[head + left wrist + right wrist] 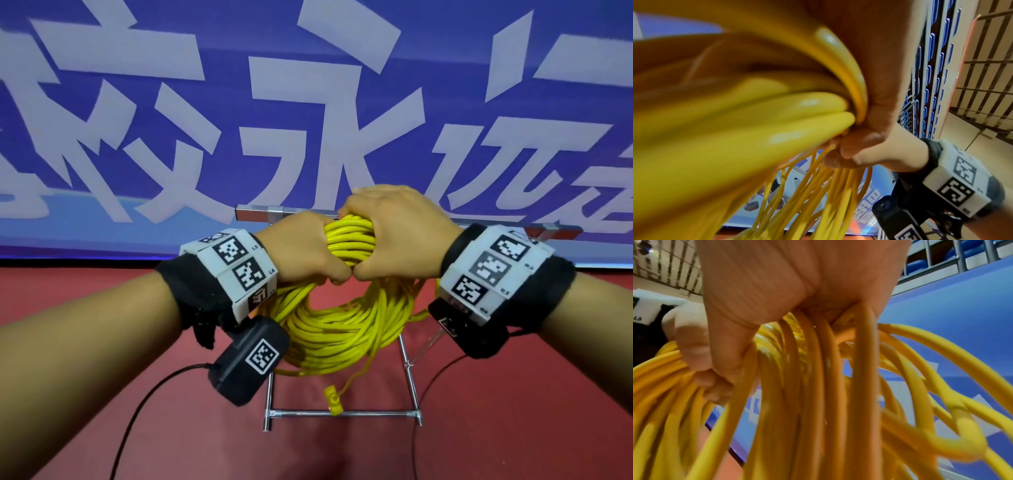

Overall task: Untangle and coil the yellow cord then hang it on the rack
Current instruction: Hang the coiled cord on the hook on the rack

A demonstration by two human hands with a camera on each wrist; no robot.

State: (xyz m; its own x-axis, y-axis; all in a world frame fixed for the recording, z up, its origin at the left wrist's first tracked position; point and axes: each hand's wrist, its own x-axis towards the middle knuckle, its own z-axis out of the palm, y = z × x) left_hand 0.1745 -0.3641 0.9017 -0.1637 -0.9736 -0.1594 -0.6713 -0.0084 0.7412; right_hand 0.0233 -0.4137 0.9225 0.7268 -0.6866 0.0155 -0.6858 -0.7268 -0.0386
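The yellow cord [339, 325] hangs as a round coil of several loops in front of the metal rack [342, 414]. Both hands grip the top of the coil side by side, thumbs touching, right at the rack's top bar [253, 213]. My left hand [301, 250] wraps the bundle from the left, my right hand [394, 233] from the right. One loose cord end with a yellow plug [333, 399] dangles near the rack's foot bar. In the left wrist view the cord [756, 113] fills the frame. The right wrist view shows my fist [777, 288] closed round the strands [818, 386].
A blue banner [308, 102] with large white characters stands right behind the rack. The floor [513, 411] is red. Black cables [147, 404] from the wrist cameras trail across it on both sides of the rack's foot.
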